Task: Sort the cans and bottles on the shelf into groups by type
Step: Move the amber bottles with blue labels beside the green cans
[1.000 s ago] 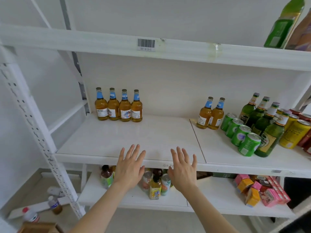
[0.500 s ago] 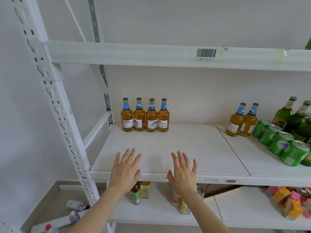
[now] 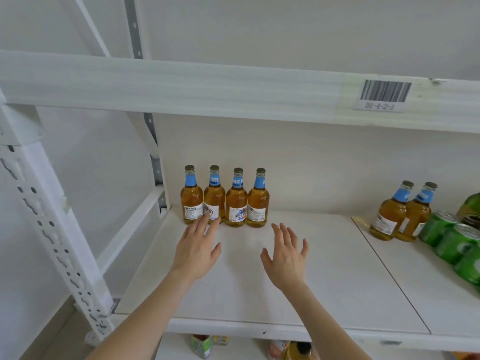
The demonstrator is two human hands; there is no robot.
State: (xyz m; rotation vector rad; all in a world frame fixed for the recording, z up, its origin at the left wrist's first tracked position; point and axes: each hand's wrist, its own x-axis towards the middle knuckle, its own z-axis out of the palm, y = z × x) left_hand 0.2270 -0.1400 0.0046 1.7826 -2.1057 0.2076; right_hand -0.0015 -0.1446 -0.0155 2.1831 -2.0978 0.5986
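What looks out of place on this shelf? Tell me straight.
Two amber bottles stand at the right beside the green cans, apart from the row of four matching bottles at the back left: one type, split in two. Nothing looks spilled or broken.

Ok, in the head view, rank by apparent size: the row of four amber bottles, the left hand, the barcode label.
1. row of four amber bottles
2. left hand, though it is nearer the camera, which makes it look bigger
3. barcode label, not far behind the hand
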